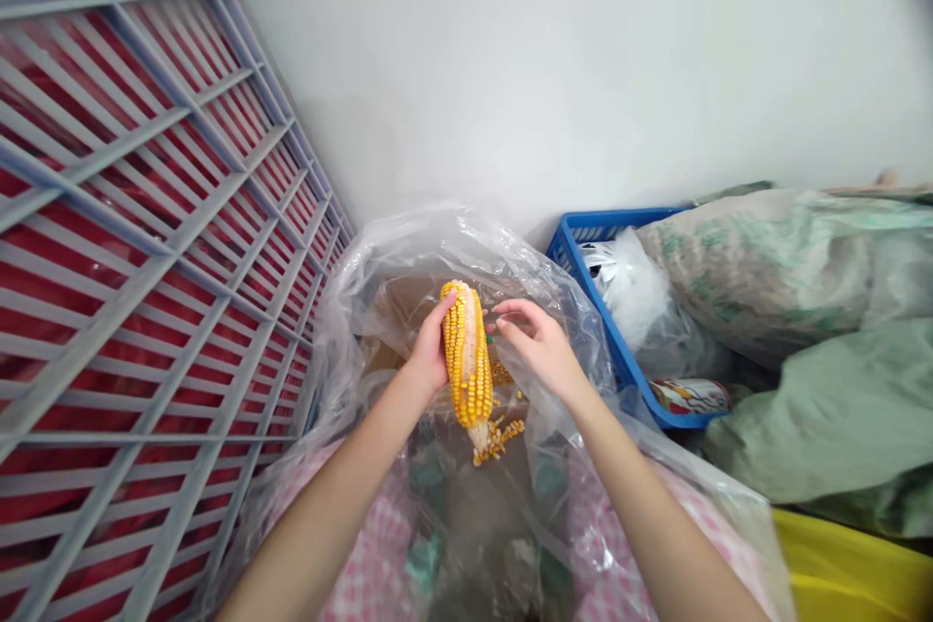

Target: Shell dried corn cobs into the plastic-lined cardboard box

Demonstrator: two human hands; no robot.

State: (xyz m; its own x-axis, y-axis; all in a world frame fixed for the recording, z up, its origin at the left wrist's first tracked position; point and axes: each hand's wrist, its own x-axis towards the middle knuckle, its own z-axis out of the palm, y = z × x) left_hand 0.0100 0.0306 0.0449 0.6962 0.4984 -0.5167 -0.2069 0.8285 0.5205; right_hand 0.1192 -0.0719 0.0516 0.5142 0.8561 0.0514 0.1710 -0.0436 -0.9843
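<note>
An ear of dried yellow corn [467,360] is held upright, tilted slightly, in my left hand [431,345], whose fingers wrap round its left side. A pale strip of bare cob runs down its face where kernels are gone. Just right of the ear, my right hand [537,342] hovers with its fingers apart and curved, holding nothing. Loose corn kernels [501,439] lie below the ear. A clear plastic bag [408,238] spreads open around both hands, with brown cardboard [404,301] visible inside it.
At left stands a tall grey plastic crate [175,258] with red material behind its slats. A blue basket [608,326] on the right holds white plastic bags [631,287] and a can [691,397]. Stuffed woven sacks [773,262] lie beyond it. A white wall [546,68] rises behind.
</note>
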